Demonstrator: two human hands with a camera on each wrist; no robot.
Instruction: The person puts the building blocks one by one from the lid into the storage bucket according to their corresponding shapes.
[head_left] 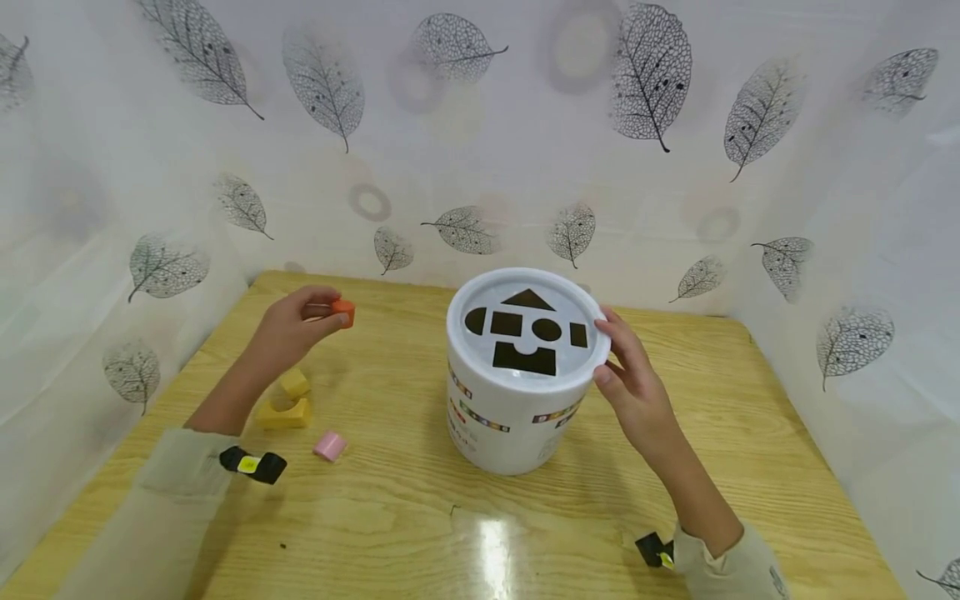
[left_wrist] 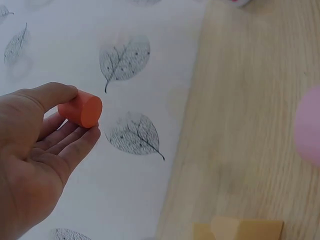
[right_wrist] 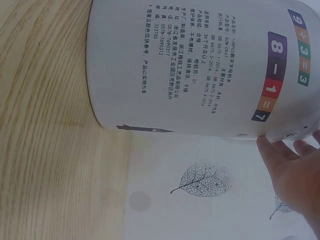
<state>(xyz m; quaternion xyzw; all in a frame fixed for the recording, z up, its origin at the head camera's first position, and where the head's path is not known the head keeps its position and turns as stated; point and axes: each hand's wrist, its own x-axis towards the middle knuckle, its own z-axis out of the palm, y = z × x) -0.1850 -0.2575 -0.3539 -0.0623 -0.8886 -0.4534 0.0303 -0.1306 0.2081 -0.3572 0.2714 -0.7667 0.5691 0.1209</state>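
Observation:
My left hand is raised above the left part of the table and pinches an orange cylinder block between thumb and fingers. Near the table's middle stands a white bucket, upright, its lid cut with several shaped holes. At the bucket's right side, my right hand grips the top rim with fingers and thumb. Below the left hand lie a yellow block with a curved notch and a smaller yellow block. A pink block rests just right of them.
The wooden table reaches back to a pale curtain with a dark leaf print, which also closes off both sides. Printed text and coloured sums run around the bucket's wall.

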